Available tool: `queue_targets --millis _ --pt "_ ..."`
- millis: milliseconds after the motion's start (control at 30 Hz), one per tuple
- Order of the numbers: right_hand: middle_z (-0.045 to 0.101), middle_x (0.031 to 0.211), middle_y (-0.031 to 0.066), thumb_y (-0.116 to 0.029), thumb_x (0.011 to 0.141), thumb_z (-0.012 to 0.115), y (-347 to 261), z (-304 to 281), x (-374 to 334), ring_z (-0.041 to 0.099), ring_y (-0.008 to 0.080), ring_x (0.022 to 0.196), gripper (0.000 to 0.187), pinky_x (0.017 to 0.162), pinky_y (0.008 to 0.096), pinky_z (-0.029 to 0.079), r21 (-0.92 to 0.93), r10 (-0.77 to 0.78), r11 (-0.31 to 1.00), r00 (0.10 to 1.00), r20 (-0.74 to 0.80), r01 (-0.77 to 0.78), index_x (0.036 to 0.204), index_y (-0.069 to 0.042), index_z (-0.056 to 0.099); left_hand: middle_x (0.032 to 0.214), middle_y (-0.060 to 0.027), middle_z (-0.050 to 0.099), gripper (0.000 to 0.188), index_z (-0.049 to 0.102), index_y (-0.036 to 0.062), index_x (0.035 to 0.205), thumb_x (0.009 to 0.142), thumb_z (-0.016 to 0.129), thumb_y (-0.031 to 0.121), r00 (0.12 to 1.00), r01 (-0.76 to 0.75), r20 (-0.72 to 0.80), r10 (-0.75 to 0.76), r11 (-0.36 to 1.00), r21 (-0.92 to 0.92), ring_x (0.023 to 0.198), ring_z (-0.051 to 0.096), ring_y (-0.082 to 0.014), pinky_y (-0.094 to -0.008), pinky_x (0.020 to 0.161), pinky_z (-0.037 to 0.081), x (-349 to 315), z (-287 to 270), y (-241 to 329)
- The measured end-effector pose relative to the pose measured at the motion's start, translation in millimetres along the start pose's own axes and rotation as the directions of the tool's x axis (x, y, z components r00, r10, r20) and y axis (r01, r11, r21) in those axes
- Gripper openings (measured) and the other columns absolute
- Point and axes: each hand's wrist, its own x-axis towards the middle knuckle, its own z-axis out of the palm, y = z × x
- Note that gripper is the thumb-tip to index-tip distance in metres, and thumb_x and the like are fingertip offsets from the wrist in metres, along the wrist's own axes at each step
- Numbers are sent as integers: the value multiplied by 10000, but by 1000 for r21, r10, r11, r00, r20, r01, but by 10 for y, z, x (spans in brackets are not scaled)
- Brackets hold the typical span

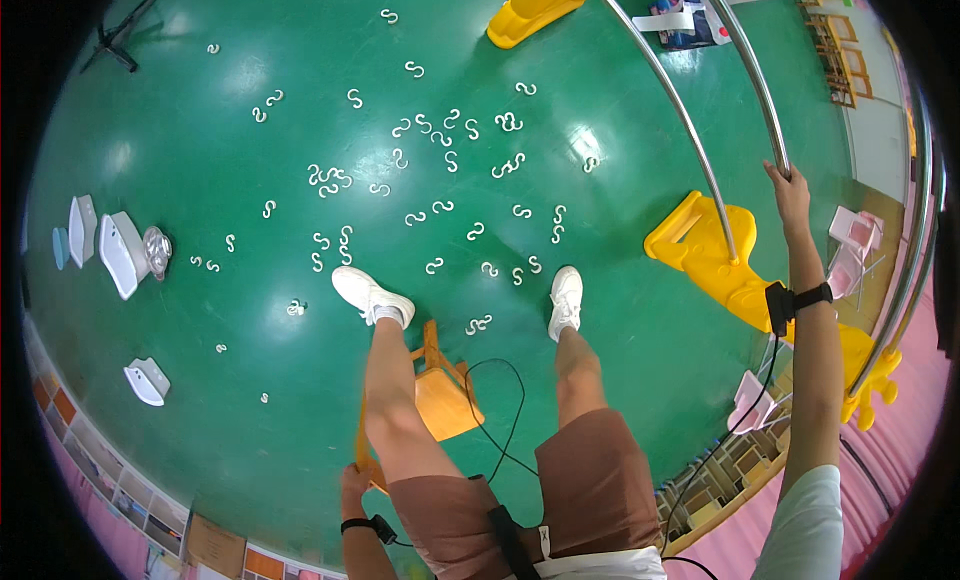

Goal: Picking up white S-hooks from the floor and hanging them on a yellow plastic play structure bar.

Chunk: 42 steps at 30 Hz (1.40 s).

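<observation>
High on the right, my right hand (790,195) is closed around a curved metal rail (752,68) of a yellow plastic rack. Beside my left leg, my left hand (355,488) grips the edge of a small wooden chair (448,404); its fingers are partly hidden. Many white S-shaped hooks (443,207) lie scattered over the green floor (250,310) in front of my feet, some singly and some in little clusters. A yellow side frame (725,270) of the rack stands to the right, below the rail.
White plastic basins (122,255) and a shiny metal bowl (157,252) lie at the left. A dark stand leg (110,48) is at the far left. Pink chairs (752,400) and low shelves (745,465) line the right side. A black cable (520,400) loops near the wooden chair.
</observation>
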Motion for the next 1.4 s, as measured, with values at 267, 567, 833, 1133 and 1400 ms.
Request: queue_targets --millis 267,567,833,1133,1400 --pt "408 619 34 -326 882 683 -691 117 -1108 368 128 576 387 521 316 334 170 -26 985 996 87 11 771 -4 500 934 -216 697 363 669 -6 965 833 673 333 979 192 60 -196 979 65 826 684 -376 -455 739 549 114 -455 -384" --pt "351 608 15 -289 901 669 -1077 94 -1516 336 105 569 358 499 312 300 144 -75 988 991 111 59 763 -12 488 920 -207 700 365 672 -3 955 848 653 345 987 114 97 -128 983 141 812 685 -374 -458 739 550 206 -464 -341" --pt "335 599 6 -280 891 670 -1431 90 -1841 321 99 561 380 492 312 284 191 -75 981 976 205 36 731 -14 452 908 -199 703 369 675 -1 946 860 635 356 993 52 88 -74 972 227 800 686 -373 -460 738 551 193 -592 -329" --pt "302 609 16 -274 885 669 -1194 126 -2230 292 108 576 364 495 316 261 211 -51 977 986 159 17 739 -8 469 895 -190 706 377 677 1 936 875 615 368 996 -84 73 57 878 471 786 687 -371 -463 738 551 130 -611 -443" --pt "541 787 130 -247 904 648 -1106 141 -2369 527 233 687 362 640 347 442 181 -344 920 937 -57 349 1150 -18 514 883 -182 709 387 680 3 926 888 597 379 973 -229 142 184 653 722 774 688 -369 -466 738 552 120 -552 -423"
